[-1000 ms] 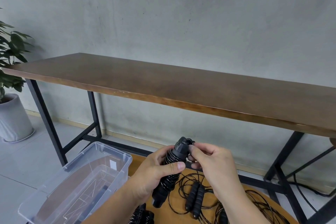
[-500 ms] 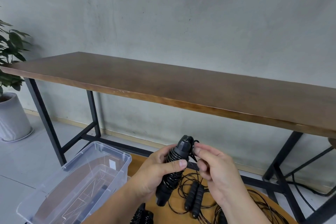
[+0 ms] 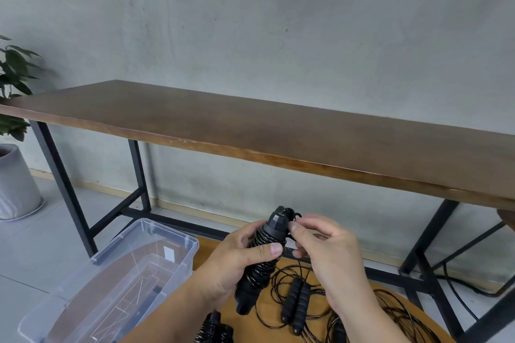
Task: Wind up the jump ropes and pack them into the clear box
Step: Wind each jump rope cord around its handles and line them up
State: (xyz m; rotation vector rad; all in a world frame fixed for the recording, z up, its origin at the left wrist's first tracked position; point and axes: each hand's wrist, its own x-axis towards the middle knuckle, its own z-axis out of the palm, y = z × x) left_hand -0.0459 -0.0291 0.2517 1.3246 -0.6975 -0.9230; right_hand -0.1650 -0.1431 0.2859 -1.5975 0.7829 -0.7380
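My left hand (image 3: 237,264) grips a black jump rope (image 3: 262,262) whose cord is wound tightly round its paired handles, held upright and slightly tilted. My right hand (image 3: 326,256) pinches the loose cord end at the top of that bundle. Below lies an unwound jump rope (image 3: 296,301) with two black handles side by side and loops of cord on a round wooden tabletop (image 3: 250,326). Another wound rope (image 3: 214,328) shows at the bottom edge. The clear box (image 3: 156,237) stands open at the lower left; I see no ropes inside.
A long dark wooden table (image 3: 278,131) on black metal legs stretches across behind the hands, against a grey wall. A potted plant (image 3: 14,175) stands at the far left on the tiled floor. A black cable (image 3: 459,284) trails on the floor at the right.
The wound rope has stayed in my left hand and risen slightly. My right hand's fingers have shifted at the top of the bundle, still working the cord end.
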